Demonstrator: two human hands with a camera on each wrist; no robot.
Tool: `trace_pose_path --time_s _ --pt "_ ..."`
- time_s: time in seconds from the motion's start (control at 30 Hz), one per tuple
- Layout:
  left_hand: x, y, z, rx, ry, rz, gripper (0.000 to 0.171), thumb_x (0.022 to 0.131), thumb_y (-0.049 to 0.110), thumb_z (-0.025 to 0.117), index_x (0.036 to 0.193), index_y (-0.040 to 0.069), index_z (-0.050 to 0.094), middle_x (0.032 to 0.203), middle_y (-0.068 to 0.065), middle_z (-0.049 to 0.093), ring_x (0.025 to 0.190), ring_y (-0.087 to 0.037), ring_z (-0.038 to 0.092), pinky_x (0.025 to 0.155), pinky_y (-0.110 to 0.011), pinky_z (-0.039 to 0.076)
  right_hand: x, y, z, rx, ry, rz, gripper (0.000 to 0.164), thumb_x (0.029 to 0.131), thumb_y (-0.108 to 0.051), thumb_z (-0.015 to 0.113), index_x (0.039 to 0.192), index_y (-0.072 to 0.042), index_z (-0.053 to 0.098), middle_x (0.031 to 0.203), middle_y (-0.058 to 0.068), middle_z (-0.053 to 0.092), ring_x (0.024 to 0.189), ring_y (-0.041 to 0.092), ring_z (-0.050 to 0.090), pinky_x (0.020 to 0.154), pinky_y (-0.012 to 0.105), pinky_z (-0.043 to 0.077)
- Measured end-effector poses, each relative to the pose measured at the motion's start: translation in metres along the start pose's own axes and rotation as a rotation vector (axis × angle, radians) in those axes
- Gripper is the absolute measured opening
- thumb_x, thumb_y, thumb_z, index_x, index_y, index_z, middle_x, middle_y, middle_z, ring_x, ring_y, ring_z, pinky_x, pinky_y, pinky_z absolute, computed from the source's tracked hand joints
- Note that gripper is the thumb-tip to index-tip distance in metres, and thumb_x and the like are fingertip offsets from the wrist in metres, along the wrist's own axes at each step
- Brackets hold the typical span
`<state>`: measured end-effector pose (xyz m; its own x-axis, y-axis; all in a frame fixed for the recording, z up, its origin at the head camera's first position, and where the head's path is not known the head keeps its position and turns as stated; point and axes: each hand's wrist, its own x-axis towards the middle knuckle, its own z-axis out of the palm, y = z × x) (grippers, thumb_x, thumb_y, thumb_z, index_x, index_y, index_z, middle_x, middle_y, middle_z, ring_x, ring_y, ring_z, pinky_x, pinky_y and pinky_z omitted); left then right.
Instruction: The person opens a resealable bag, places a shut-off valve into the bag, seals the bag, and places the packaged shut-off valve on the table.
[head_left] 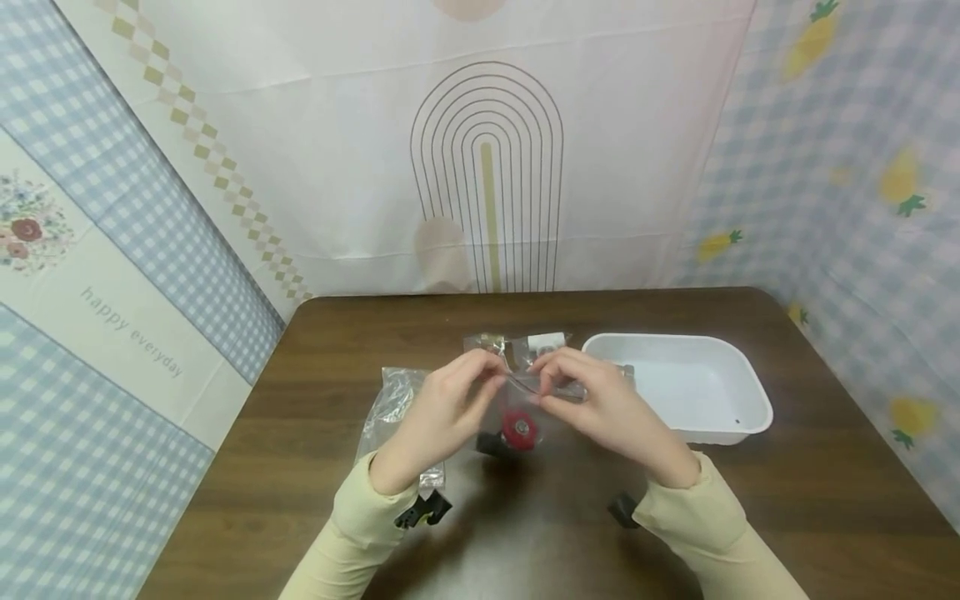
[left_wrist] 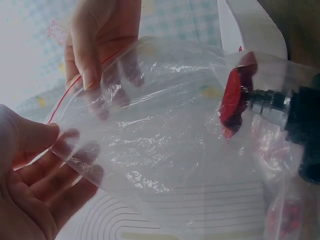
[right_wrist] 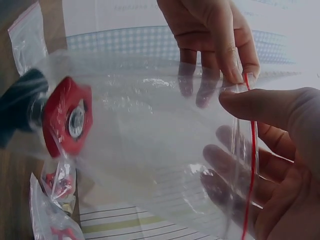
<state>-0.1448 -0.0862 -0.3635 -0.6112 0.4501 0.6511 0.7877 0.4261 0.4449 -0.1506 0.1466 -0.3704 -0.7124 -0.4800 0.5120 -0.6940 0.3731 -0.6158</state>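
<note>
Both hands hold up a clear zip bag [left_wrist: 165,150] with a red line along its mouth. Inside hangs a valve with a red handwheel [right_wrist: 67,117] and a dark body [left_wrist: 305,135]; the head view has the handwheel [head_left: 520,429] below the hands. My left hand [head_left: 450,408] pinches one end of the bag's mouth between thumb and fingers. At the other end my right hand [head_left: 600,400] pinches the edge, its thumb [right_wrist: 265,106] lying over the red line. Several fingers show through the plastic.
A white tray [head_left: 761,412] stands on the brown table [head_left: 300,467], right of the hands. Behind them lie small clear bags with parts, one with a white piece [head_left: 546,340]. Another clear bag [head_left: 386,408] lies left, partly hidden by the left arm.
</note>
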Motion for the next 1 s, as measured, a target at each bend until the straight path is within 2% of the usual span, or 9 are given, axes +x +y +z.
trace_pose_path --time_s 0.17,0.33,0.43,0.7,0.83,1.0 --pt "0.004 -0.001 0.002 -0.021 0.017 0.010 0.005 0.097 0.004 0.065 0.101 0.007 0.063 0.094 -0.001 0.067 0.081 -0.008 0.059 0.072 -0.022 0.051 0.004 0.000 -0.002 0.005 0.013 -0.007 0.028 0.083 0.001 0.080 0.084 -0.017 0.058 0.106 0.004 0.071 0.092 0.016 0.067 0.080 0.034 0.059" --pt "0.006 -0.001 0.004 -0.094 -0.006 0.019 0.007 0.096 0.003 0.066 0.102 0.006 0.062 0.093 -0.005 0.070 0.086 -0.008 0.065 0.077 -0.020 0.054 0.006 0.000 -0.001 0.027 0.027 0.000 0.025 0.084 -0.002 0.080 0.101 -0.011 0.064 0.096 -0.004 0.072 0.085 0.010 0.068 0.077 0.031 0.059" --pt "0.005 0.000 0.008 -0.120 -0.026 0.018 0.008 0.097 0.002 0.066 0.102 0.005 0.060 0.094 -0.005 0.070 0.087 -0.008 0.067 0.078 -0.019 0.055 0.006 -0.003 -0.001 0.038 0.011 0.008 0.024 0.086 -0.006 0.080 0.107 -0.012 0.070 0.095 -0.007 0.072 0.085 0.007 0.069 0.076 0.029 0.059" --pt "0.008 0.000 0.011 -0.140 -0.045 0.024 0.012 0.094 -0.001 0.068 0.101 0.003 0.060 0.094 -0.005 0.071 0.090 -0.011 0.070 0.082 -0.018 0.055 0.007 -0.003 0.000 0.020 0.006 0.050 0.009 0.089 -0.013 0.079 0.096 -0.017 0.076 0.093 -0.011 0.072 0.084 0.004 0.068 0.074 0.026 0.058" --pt "0.011 0.000 0.010 -0.121 -0.041 0.024 0.014 0.094 0.001 0.069 0.102 0.003 0.059 0.095 -0.006 0.072 0.091 -0.011 0.071 0.082 -0.018 0.055 0.010 -0.006 -0.002 -0.019 0.017 0.027 0.007 0.088 -0.012 0.079 0.094 -0.014 0.076 0.092 -0.009 0.072 0.083 0.004 0.068 0.074 0.027 0.059" --pt "0.012 0.000 0.010 -0.115 -0.035 -0.014 0.016 0.093 0.002 0.071 0.103 0.004 0.060 0.096 -0.005 0.072 0.092 -0.010 0.071 0.083 -0.018 0.055 0.011 -0.006 -0.002 -0.093 0.004 -0.001 0.007 0.088 -0.012 0.079 0.092 -0.013 0.074 0.090 -0.009 0.071 0.083 0.003 0.068 0.076 0.026 0.059"
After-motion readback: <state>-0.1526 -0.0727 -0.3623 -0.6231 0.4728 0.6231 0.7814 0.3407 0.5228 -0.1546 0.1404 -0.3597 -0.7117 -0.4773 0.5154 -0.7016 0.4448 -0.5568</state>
